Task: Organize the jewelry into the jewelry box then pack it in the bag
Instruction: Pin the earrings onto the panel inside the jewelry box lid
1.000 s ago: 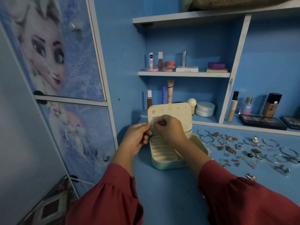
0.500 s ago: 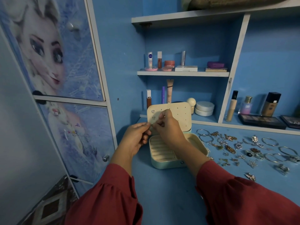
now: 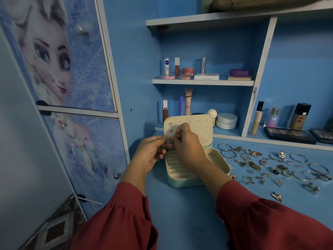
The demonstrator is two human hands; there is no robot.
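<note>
A mint jewelry box (image 3: 182, 184) stands open on the blue table, its cream lid (image 3: 198, 129) upright and dotted with small holes. Two stud earrings (image 3: 170, 127) sit in the lid's left column. Just below them, my right hand (image 3: 187, 147) pinches a small earring (image 3: 170, 139) against the lid. At the lid's left edge, beside that earring, my left hand (image 3: 151, 154) holds the lid with thumb and fingertips. Loose jewelry (image 3: 261, 163), bangles, rings and pendants, lies spread to the right of the box. No bag is in view.
Cosmetics fill the shelves (image 3: 203, 82) behind the box, and bottles and dark palettes (image 3: 288, 135) line the ledge at the right. A cupboard door with a cartoon picture (image 3: 75, 87) stands at the left. Bare blue tabletop (image 3: 180, 213) lies in front of the box.
Both hands have stayed at the lid's left side. My right fingertips dropped slightly to the spot below the two studs, where a third earring now shows.
</note>
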